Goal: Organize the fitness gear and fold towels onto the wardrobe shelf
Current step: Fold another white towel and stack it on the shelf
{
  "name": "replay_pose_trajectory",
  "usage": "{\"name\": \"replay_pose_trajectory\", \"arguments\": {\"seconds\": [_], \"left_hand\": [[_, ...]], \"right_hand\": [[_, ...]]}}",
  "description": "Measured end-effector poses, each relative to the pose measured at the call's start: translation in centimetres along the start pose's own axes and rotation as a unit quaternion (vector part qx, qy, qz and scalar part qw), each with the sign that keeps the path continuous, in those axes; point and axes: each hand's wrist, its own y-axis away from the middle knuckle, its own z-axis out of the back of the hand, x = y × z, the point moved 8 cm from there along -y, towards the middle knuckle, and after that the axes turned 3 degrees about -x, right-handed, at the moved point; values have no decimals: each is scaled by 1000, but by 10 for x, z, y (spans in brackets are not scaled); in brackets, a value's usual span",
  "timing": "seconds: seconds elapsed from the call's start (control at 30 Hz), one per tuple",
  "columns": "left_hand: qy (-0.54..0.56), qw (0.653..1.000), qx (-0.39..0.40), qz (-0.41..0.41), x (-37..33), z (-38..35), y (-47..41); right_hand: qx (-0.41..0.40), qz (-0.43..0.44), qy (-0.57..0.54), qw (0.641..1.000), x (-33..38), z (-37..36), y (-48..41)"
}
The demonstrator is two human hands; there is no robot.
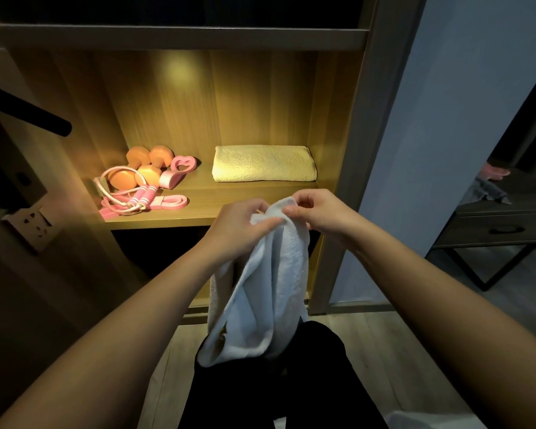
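Observation:
A white towel [270,283] hangs loose in front of the wardrobe, below the lit shelf [198,193]. My left hand [242,224] grips its top edge from the left, and my right hand [319,212] pinches the same edge from the right. On the shelf's right side lies a folded yellow towel [263,164]. At the shelf's left sit two orange dumbbells [143,168], a pink heart-shaped grip ring [180,170], a pink jump rope [127,199] and a pink resistance band [171,202].
A black rail [28,114] juts out at the left above a wall socket [33,224]. To the right stands a dark side table [502,224] with a drawer and a grey cloth on it. Wooden floor lies below, with my dark trousers [273,382].

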Motion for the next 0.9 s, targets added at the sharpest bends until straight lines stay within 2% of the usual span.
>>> {"name": "replay_pose_trajectory", "arguments": {"seconds": [0.13,0.23,0.33,0.43,0.53,0.57,0.73,0.83,0.9], "left_hand": [[5,996,-53,73,35,46,-17],[82,984,-59,145,71,84,-23],[36,974,-138,175,91,123,-27],[-13,937,-261,231,132,177,-20],[-54,865,-375,330,160,217,12],[-43,848,-404,340,162,222,22],[-8,846,-462,266,148,230,17],[-2,852,-462,246,136,236,5],[-16,855,-448,261,136,240,2]], "right_hand": [[-134,-15,54,989,-20,42,-12],[-239,-45,65,968,-43,92,-21],[-321,-71,84,941,-56,135,-25],[-384,-95,83,915,-66,179,-19],[-456,-135,71,877,-85,227,3],[-473,-147,63,866,-91,239,10],[-501,-144,54,851,-90,257,18],[-505,-141,52,850,-84,256,20],[-502,-145,58,851,-85,255,20]]}}
